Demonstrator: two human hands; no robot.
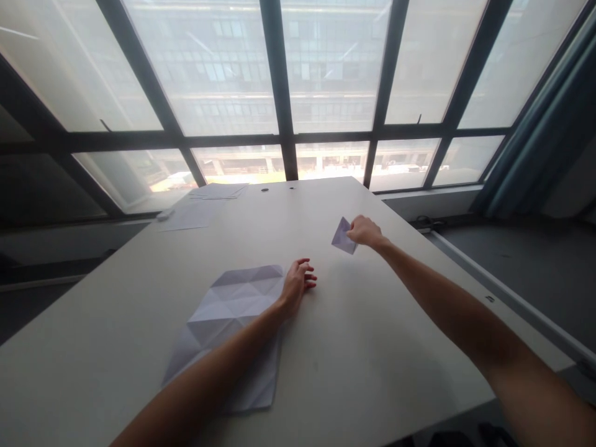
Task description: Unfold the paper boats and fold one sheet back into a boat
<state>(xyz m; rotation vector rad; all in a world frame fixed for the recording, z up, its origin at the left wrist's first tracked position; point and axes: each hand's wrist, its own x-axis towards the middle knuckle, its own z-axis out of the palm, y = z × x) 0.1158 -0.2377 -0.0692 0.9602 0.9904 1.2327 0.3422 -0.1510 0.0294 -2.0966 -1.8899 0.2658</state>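
Between the thumb and fingers of my right hand (366, 231) is a small folded piece of paper (343, 237), held just above the table on the right. My left hand (298, 284) rests near the middle of the table, fingers loosely apart, with nothing in it. Under my left wrist and forearm lies a large creased sheet of paper (246, 292), marked with diagonal and cross folds. My forearm hides part of that sheet.
The white table (316, 347) stretches toward large windows (335, 68). More paper sheets (193, 214) lie at its far left, with a small white object (164, 215) beside them. A blue curtain (535, 118) hangs at the right.
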